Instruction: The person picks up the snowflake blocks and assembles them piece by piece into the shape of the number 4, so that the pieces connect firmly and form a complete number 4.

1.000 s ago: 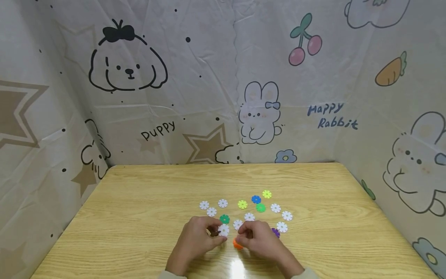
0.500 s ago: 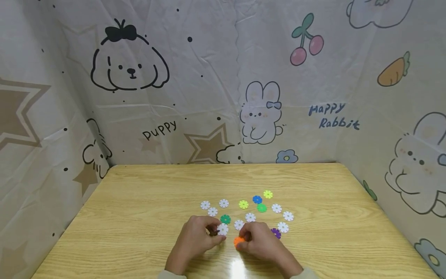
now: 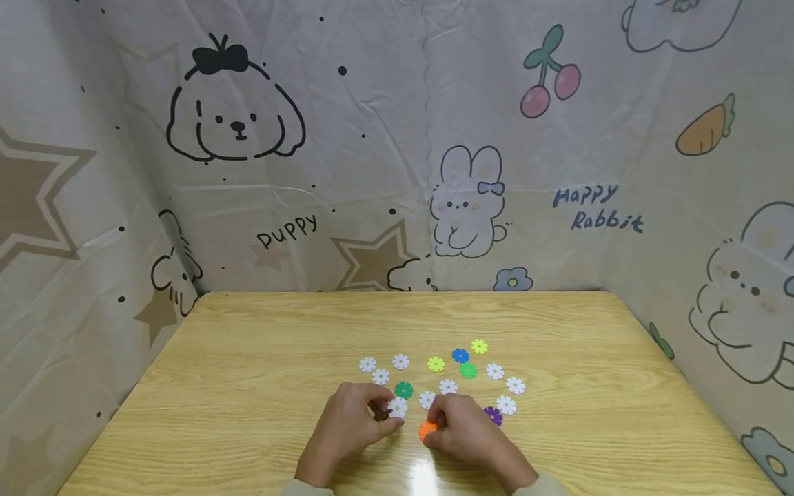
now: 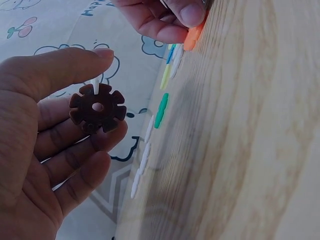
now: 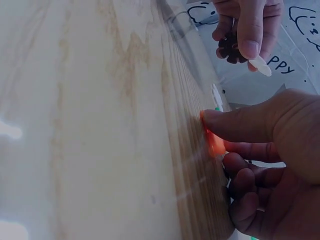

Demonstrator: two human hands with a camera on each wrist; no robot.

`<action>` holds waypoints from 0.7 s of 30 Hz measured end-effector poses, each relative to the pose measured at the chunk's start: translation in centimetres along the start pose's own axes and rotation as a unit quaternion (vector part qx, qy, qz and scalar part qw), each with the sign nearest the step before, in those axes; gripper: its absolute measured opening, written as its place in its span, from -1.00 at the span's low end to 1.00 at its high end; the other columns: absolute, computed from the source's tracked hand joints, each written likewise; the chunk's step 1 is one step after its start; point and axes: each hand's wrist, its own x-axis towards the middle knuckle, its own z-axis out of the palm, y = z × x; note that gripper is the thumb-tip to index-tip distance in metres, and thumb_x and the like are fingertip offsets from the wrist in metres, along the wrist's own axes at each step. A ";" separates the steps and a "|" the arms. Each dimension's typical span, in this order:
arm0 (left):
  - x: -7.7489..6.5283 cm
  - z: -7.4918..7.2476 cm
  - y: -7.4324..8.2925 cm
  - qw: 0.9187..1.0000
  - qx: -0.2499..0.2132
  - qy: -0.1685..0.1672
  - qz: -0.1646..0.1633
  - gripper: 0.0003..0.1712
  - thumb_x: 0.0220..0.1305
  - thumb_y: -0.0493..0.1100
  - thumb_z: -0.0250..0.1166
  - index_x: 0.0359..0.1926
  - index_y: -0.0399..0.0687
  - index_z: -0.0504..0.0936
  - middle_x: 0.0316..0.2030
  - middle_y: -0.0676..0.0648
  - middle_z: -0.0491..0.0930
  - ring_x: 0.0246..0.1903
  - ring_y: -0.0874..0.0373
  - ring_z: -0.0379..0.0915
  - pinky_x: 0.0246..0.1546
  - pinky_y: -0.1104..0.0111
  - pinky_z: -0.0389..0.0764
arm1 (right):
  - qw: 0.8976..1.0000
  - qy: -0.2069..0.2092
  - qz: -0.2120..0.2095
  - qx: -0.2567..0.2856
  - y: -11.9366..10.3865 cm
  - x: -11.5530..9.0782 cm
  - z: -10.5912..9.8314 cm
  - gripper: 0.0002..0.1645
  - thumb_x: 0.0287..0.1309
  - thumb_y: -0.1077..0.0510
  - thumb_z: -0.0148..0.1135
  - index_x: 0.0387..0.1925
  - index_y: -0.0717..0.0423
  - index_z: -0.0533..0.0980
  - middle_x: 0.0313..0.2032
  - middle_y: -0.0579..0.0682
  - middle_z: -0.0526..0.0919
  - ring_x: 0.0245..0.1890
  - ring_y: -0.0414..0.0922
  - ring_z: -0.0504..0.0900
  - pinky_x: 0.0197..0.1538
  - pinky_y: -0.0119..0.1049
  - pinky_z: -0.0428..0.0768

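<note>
In the head view my left hand (image 3: pixel 350 424) holds a joined pair of notched plastic discs: a white disc (image 3: pixel 398 407) slotted into a dark brown disc. The left wrist view shows the brown disc (image 4: pixel 97 107) face on between thumb and fingers, the white one edge on at its top slot. To the right, thumb and fingers of my right hand (image 3: pixel 468 427) pinch an orange disc (image 3: pixel 426 431). It is tilted, close over the table, partly covered by the thumb. The two hands are apart, with a small gap between the white and orange discs.
Beyond the hands several loose discs lie flat: a dark green disc (image 3: pixel 404 390), a blue disc (image 3: pixel 460 355), a light green disc (image 3: pixel 468 370), yellow and white ones. A purple disc (image 3: pixel 493 416) lies beside the right hand. Printed cloth (image 3: pixel 372 138) surrounds the wooden table (image 3: pixel 248 386).
More of the orange disc shows at the right hand's fingertips than a second ago. The left hand stays nearly still with its joined discs. The whole head view has shifted slightly.
</note>
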 end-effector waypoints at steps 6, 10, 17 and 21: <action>0.0 -0.1 0.0 1.000 0.006 -0.010 -0.011 -0.79 -0.02 -0.12 0.59 -0.36 -0.03 0.75 -0.52 0.24 0.59 -0.48 0.42 0.50 -0.43 0.44 0.55 | 1.000 0.011 0.001 0.014 0.0 -0.1 0.0 -0.69 -0.09 0.22 0.56 -0.40 0.05 0.52 -0.50 -0.21 0.51 -0.48 -0.26 0.45 -0.41 -0.35 0.48; 0.0 -0.2 0.1 1.000 0.007 -0.022 -0.021 -0.76 -0.01 -0.10 0.60 -0.32 -0.06 0.77 -0.50 0.23 0.61 -0.46 0.41 0.52 -0.40 0.42 0.58 | 0.999 0.011 0.000 0.036 0.1 -0.3 -0.1 -0.73 -0.07 0.26 0.54 -0.37 0.10 0.55 -0.49 -0.20 0.53 -0.47 -0.25 0.47 -0.39 -0.35 0.49; 0.0 -0.1 0.1 0.999 0.003 -0.032 -0.027 -0.75 0.00 -0.09 0.60 -0.30 -0.06 0.77 -0.49 0.23 0.62 -0.45 0.40 0.53 -0.38 0.41 0.58 | 1.000 0.001 -0.010 0.026 0.2 -0.4 -0.5 -0.81 -0.04 0.25 0.52 -0.44 0.08 0.60 -0.52 -0.22 0.56 -0.49 -0.27 0.47 -0.39 -0.35 0.49; 0.0 -0.1 0.1 0.999 -0.001 -0.035 -0.028 -0.76 -0.01 -0.10 0.60 -0.31 -0.06 0.77 -0.50 0.22 0.61 -0.46 0.39 0.52 -0.40 0.42 0.57 | 1.000 -0.009 -0.017 0.023 0.1 -0.4 -0.8 -0.82 0.01 0.21 0.50 -0.47 0.03 0.59 -0.53 -0.24 0.55 -0.50 -0.29 0.45 -0.40 -0.35 0.48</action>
